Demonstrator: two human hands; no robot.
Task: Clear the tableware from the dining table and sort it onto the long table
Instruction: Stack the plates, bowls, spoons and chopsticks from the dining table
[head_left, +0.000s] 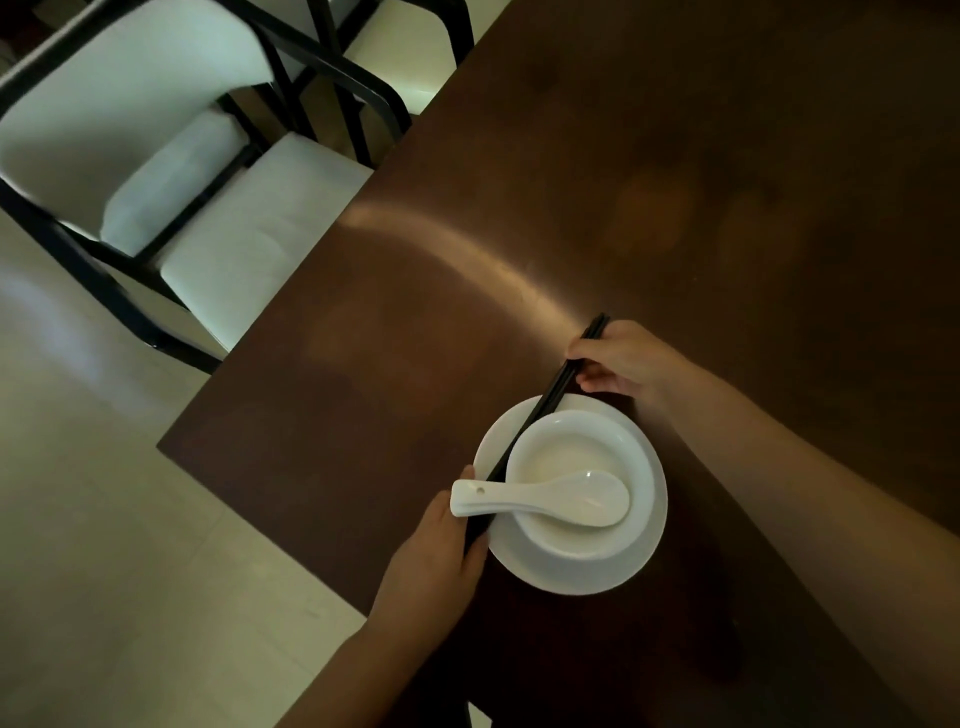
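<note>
From the head view, a white plate (571, 566) sits near the corner of the dark dining table (675, 182), with a white bowl (574, 457) on it and a white spoon (545, 499) lying across the bowl, its handle sticking out past the rim toward the left hand (441, 551). A pair of black chopsticks (524, 431) runs slantwise over the plate's left side, just beside the bowl. The right hand (623, 358) pinches their far end with curled fingers; the left hand curls round their near end at the plate's edge, just under the spoon handle. So both hands are closed on the chopsticks, which seem to be in the middle of being laid on or lifted off the stack. As I judge it, the task is early: this setting is gathered into one pile but nothing has left the table, and the carrying and sorting are all to come. The long table is out of frame, so I cannot say what already lies there. Two chairs (218, 218) stand at the table's left side. The light is dim; the left fingertips are hidden under the spoon and plate edge, and whether they also touch the plate I cannot tell.
</note>
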